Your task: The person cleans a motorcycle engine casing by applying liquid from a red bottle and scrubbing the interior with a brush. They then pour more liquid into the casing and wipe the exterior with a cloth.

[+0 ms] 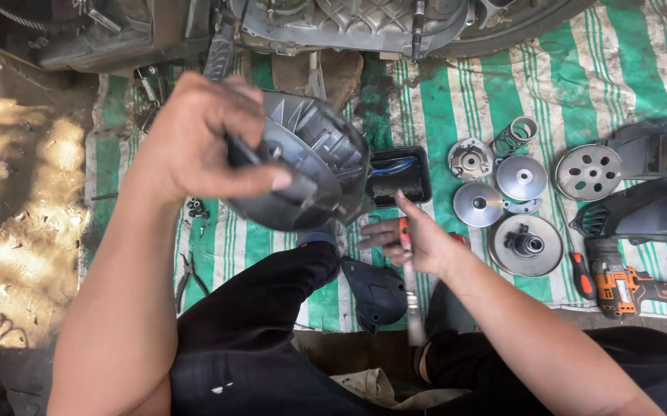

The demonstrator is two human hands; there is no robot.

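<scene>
Sitting low over a striped mat (441, 115), knees in black trousers nearest the camera. Right hand (418, 239) was just past the right knee, fingers closed round a brush (409, 289) with an orange-red collar, handle pointing back at the body, index finger stretched forward toward a black tray (403, 177). A dark plastic cover (376, 293) lay on the mat between the knees, just left of the brush.

Left hand (202, 142) was raised well off the mat, forearm running up from lower left, wrist bent, thumb and fingers clamped on the rim of a grey ribbed housing (310, 166), held tilted with its finned inside facing the camera. Housing was above the left knee, near edge overlapping the tray in view.

Progress, as a judgement: strip-down looked largely done. Discs and pulley halves (503, 204), a spring (514, 135) and a perforated plate (588, 171) were laid out apart on the mat to the right. Cleaning looked mid-way; housing in hand, brush not touching it. Nothing looked refitted.

Farther right: a screwdriver (580, 273) and an orange cordless driver (634, 289). Pliers (187, 273) lay at the left mat edge. At the far edge, the open engine case (356, 19) sat above the mat.
</scene>
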